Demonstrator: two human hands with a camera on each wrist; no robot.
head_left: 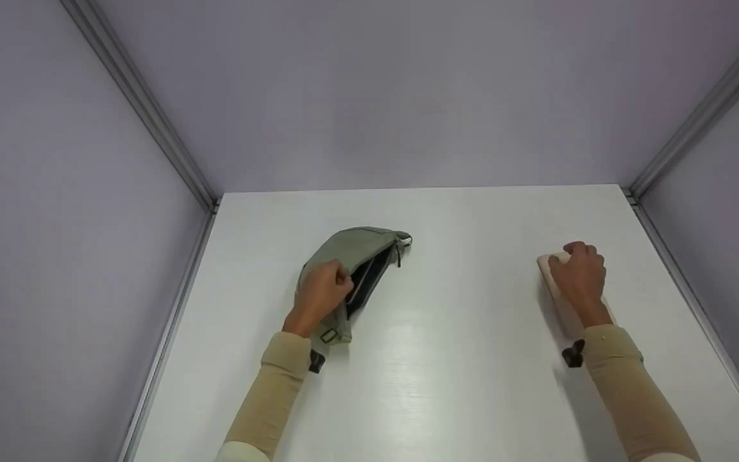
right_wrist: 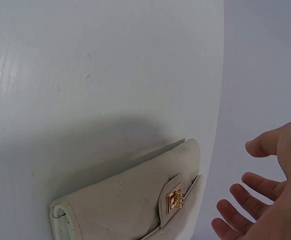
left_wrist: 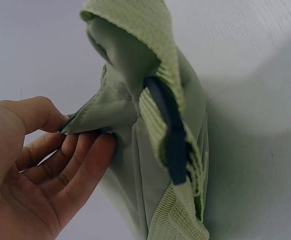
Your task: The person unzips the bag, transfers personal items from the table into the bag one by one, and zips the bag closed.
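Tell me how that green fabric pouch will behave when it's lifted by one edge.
The green pouch will probably sag and fold: its cloth already creases where the left hand pinches its edge. It looks light, being thin fabric. The open mouth might spill the dark item inside if tipped. The ribbed weave should give a fair grip.

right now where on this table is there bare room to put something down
The widest bare stretch of the table lies between the green pouch and the cream wallet. The far strip along the back wall is bare too. Crowded spots: the left hand pinching the pouch, and the right hand over the wallet.
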